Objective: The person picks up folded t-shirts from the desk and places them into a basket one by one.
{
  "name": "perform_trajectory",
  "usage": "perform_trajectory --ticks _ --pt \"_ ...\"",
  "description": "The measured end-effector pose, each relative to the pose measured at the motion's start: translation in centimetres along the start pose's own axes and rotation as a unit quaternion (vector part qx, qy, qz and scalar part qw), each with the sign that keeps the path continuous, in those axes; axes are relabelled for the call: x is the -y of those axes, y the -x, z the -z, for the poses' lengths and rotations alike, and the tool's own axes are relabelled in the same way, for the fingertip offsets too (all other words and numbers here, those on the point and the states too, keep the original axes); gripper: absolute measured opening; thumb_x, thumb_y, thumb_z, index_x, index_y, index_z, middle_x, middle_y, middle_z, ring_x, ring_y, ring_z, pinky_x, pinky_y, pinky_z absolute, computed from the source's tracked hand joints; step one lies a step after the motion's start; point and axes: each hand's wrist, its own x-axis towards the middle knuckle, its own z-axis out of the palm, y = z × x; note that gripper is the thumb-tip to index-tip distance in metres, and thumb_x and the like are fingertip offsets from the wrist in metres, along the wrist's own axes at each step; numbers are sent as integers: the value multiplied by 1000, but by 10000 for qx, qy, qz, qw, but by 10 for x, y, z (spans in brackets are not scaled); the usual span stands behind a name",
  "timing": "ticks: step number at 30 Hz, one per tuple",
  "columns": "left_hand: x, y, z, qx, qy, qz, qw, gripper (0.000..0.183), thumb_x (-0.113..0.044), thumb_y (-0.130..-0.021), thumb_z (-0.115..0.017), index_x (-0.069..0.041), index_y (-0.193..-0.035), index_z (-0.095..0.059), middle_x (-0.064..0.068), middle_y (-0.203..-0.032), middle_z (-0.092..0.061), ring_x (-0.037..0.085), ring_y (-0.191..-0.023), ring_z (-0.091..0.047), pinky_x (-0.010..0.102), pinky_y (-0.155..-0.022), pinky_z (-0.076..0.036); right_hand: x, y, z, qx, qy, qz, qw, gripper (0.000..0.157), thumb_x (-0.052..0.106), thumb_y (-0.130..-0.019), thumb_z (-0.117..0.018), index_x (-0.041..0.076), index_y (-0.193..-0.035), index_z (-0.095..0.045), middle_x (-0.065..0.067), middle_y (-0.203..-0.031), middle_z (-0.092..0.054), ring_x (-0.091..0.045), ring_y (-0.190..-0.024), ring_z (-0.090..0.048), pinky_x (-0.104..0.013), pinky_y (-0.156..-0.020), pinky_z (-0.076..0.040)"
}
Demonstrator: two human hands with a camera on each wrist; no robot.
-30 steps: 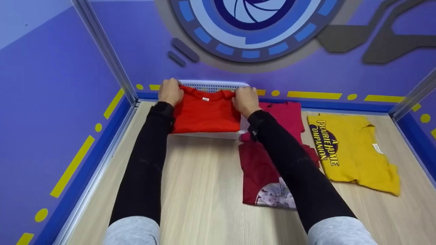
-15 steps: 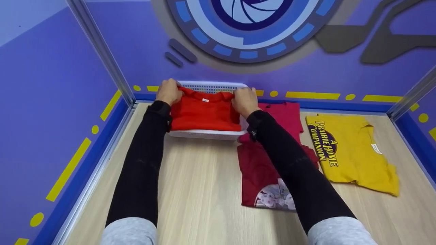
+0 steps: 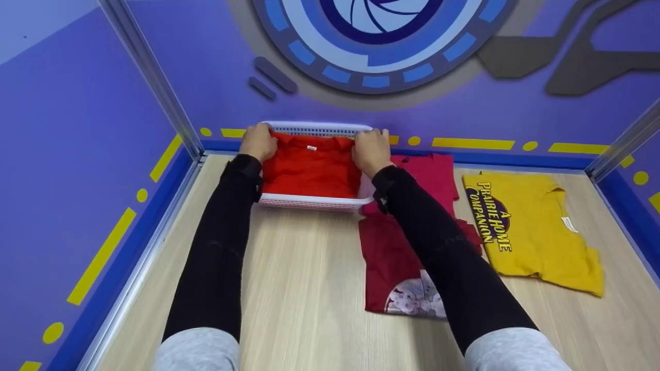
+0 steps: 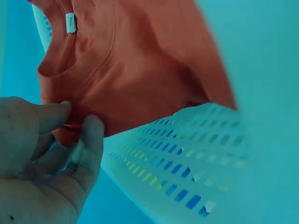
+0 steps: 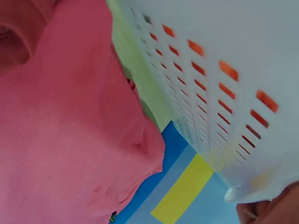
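Note:
A red T-shirt (image 3: 312, 167), folded, lies inside a white perforated basket (image 3: 315, 199) by the back wall. My left hand (image 3: 259, 141) is at the basket's left end; in the left wrist view its thumb and fingers pinch a shoulder of the shirt (image 4: 126, 70) near the collar. At the right end, my right hand (image 3: 372, 152) has curled fingers at the shirt's other shoulder, close to the rim. Only a bit of the right hand (image 5: 280, 207) shows in the right wrist view, beside the basket wall (image 5: 210, 32), so its grip is mostly hidden.
Right of the basket lies a pink shirt (image 3: 430, 175), with a dark red printed shirt (image 3: 384, 263) in front of it, partly under my right forearm. A yellow lettered T-shirt (image 3: 546, 232) is farther right. Purple panels (image 3: 438, 116) enclose the wooden tabletop (image 3: 299, 288).
The red shirt has sunk lower into the basket; its front edge, earlier hanging over the near rim, now sits inside it. Both hands stay at the basket's ends, nearly still.

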Motion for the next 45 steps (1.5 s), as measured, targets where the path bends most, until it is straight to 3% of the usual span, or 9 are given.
perform_trajectory --ticks 6,14,17,21,26,31,34,40,45 --pt "-2 6 -2 -30 -4 -177 9998 40 -11 -111 -52 -3 -149 -65 23 -152 -65 39 -143 -60 50 -123 -48 6 1 4 103 66 190 9997 24 14 -107 -60 2 -110 -80 -21 -119 -78 -43 -119 -66 -53 -104 -44" --pt "-34 42 -7 94 25 -1205 9927 32 -14 -112 -58 -2 -136 -76 18 -135 -76 32 -121 -72 46 -107 -58 10 11 21 261 -1222 529 9908 24 16 -106 -64 4 -111 -85 -16 -116 -84 -40 -119 -74 -54 -111 -51" --pt "-49 62 -12 31 200 -1592 9870 30 -17 -112 -60 -6 -133 -78 14 -127 -79 27 -106 -73 43 -95 -60 7 23 30 300 -1860 677 9798 25 14 -107 -64 2 -113 -84 -15 -115 -84 -31 -106 -77 -46 -99 -59" --pt "-65 98 -24 -261 427 -2302 9718 26 -20 -111 -63 -9 -126 -81 9 -120 -82 23 -99 -75 41 -93 -62 1 58 46 328 -2910 743 9533 22 17 -108 -65 5 -113 -83 -11 -100 -80 -20 -80 -67 -32 -73 -55" --pt "-81 155 -44 -520 743 -3253 9413 23 -20 -111 -66 -9 -122 -83 7 -115 -84 21 -103 -78 38 -98 -65 -19 120 68 192 -3455 890 9340 18 18 -109 -67 11 -113 -83 -5 -87 -74 -16 -73 -64 -24 -66 -53" --pt "-93 199 -81 -86 845 -3816 9204 19 -19 -110 -67 -11 -115 -83 3 -103 -82 15 -92 -75 32 -87 -65 -60 182 75 693 -2911 747 9512 15 16 -107 -70 12 -107 -84 -1 -85 -75 -14 -72 -63 -28 -68 -54" --pt "-100 212 -111 399 250 -4023 9143 19 -21 -110 -66 -12 -113 -83 2 -101 -79 17 -93 -73 33 -88 -63 -89 215 70 1124 -2161 541 9684 15 16 -105 -73 8 -107 -85 -4 -92 -80 -19 -82 -70 -38 -77 -60" --pt "-113 212 -164 738 -1388 -4266 8907 20 -27 -108 -71 -13 -112 -84 6 -109 -78 26 -108 -71 41 -107 -55 -135 257 59 1659 -1096 -60 9800 16 15 -101 -77 3 -110 -84 -13 -103 -80 -29 -94 -70 -50 -86 -61" --pt "-121 207 -184 609 -1681 -4225 8886 18 -24 -106 -72 -15 -110 -87 5 -107 -78 26 -106 -72 41 -105 -55 -146 268 48 1614 -980 -50 9820 7 11 -96 -82 7 -102 -81 -8 -92 -73 -23 -84 -63 -42 -78 -56"
